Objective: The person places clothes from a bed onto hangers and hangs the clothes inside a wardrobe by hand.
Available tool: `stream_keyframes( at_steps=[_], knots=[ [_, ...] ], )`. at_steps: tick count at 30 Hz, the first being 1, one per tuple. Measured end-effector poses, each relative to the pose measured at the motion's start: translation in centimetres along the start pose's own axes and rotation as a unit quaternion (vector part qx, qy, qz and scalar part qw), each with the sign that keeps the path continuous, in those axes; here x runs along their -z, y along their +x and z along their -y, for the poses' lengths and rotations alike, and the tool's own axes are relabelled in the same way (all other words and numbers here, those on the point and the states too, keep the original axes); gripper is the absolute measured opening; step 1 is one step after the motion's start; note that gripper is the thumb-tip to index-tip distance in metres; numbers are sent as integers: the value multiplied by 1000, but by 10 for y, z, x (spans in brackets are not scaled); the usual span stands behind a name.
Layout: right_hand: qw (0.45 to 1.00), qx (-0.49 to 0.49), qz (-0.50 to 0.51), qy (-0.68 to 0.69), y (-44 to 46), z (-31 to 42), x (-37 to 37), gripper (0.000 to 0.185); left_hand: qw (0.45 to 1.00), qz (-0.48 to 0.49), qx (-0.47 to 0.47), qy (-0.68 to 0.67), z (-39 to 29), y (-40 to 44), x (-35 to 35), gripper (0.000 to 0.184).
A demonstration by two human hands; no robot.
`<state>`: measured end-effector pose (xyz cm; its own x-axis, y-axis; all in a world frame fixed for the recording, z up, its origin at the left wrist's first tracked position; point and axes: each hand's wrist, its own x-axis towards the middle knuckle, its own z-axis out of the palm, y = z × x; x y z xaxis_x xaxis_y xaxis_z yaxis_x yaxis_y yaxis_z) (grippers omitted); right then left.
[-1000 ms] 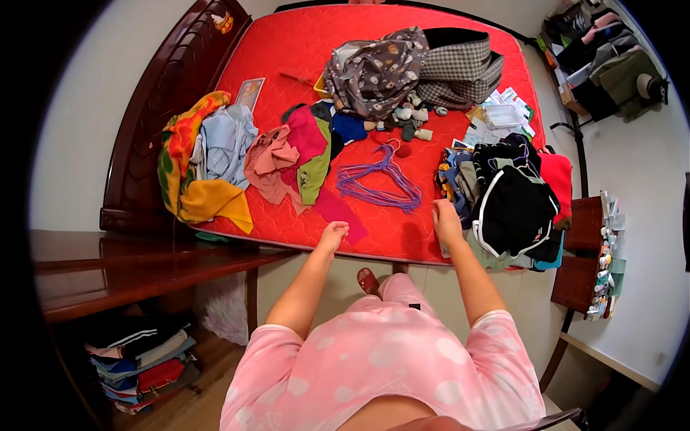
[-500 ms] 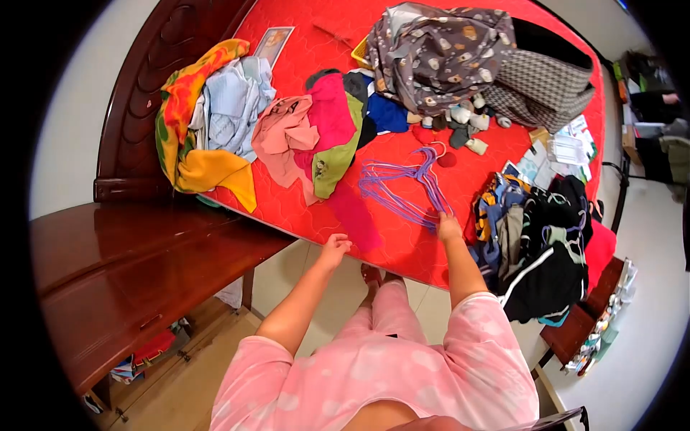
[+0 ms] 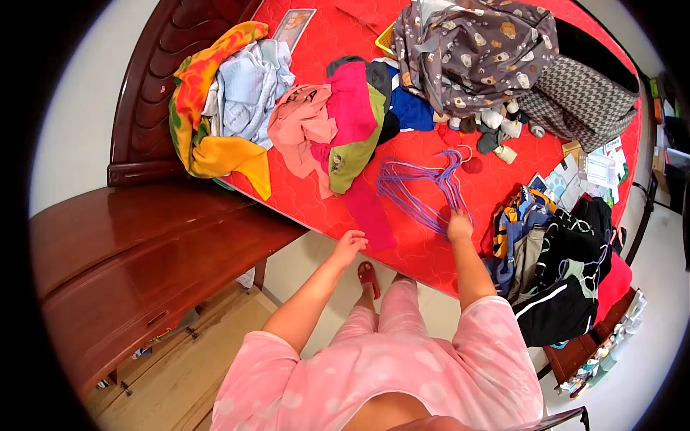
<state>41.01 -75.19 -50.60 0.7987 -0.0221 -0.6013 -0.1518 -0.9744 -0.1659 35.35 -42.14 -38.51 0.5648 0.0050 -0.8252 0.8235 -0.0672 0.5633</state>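
Observation:
My right hand (image 3: 460, 226) is closed around the near corner of a bunch of purple hangers (image 3: 417, 188), which lies on the red mattress (image 3: 424, 255). My left hand (image 3: 349, 247) hovers by the mattress's front edge, fingers loosely bent and apart, with nothing in it. Just beyond it a dark pink cloth strip (image 3: 371, 219) lies flat. Farther back is a heap with a salmon garment (image 3: 298, 122), a bright pink one (image 3: 350, 104) and a green one (image 3: 353, 154). Right of my right hand sits a pile of dark clothes on hangers (image 3: 568, 258).
Light blue clothes (image 3: 251, 86) and an orange-yellow blanket (image 3: 233, 156) lie at the back left. A brown patterned cloth (image 3: 474, 57), a houndstooth piece (image 3: 582, 100) and rolled socks (image 3: 496, 129) are at the back. A dark wooden desk (image 3: 158, 244) adjoins the bed on the left.
The view has shifted, so the bed's contents appear farther right. A red slipper on one foot shows more fully. My right hand keeps its hold on the hangers; my left hand stays empty.

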Motion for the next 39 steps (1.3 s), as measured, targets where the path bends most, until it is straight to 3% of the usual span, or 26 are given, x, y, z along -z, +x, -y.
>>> stream_keyframes(
  at_steps=[3,6,9,12,15,18,21,23,26,30,33,34,37,39],
  knots=[
    [988,68,-127,52,-15,-6,13,32,1000,13,-7,8,-14,-10,0,24],
    [968,110,-150,170,-31,-2,41,32,999,21,-27,1,-24,-18,-1,25],
    [898,240,-239,280,-53,14,74,30,999,18,-52,1,-33,-25,7,27],
    [921,232,-169,263,-95,38,133,36,996,-23,-85,6,-47,-34,16,30],
    [923,246,-180,234,-131,59,180,35,995,-63,-79,-13,-71,-45,31,33],
    [878,351,-202,254,-149,65,197,31,993,-92,-59,-43,-91,-47,49,36],
    [879,227,1,420,-193,93,244,28,991,-104,-46,-63,-109,-35,69,40],
    [846,205,37,490,-204,106,254,27,990,-113,-33,-76,-127,-27,76,44],
    [822,174,73,538,-207,125,262,28,990,-43,17,-132,-150,-11,89,36],
    [806,158,36,569,-182,151,231,31,987,56,-23,-149,-157,34,109,21],
    [838,140,-9,527,-168,196,220,27,989,127,-29,-69,-174,46,107,22],
    [818,119,-5,563,-161,211,219,23,987,157,-39,-14,-179,50,105,27],
    [794,63,-13,605,-133,232,210,20,979,179,-51,85,-196,66,107,32],
    [793,37,-24,607,-118,238,204,21,985,103,-107,89,-169,140,118,39]
  ],
)
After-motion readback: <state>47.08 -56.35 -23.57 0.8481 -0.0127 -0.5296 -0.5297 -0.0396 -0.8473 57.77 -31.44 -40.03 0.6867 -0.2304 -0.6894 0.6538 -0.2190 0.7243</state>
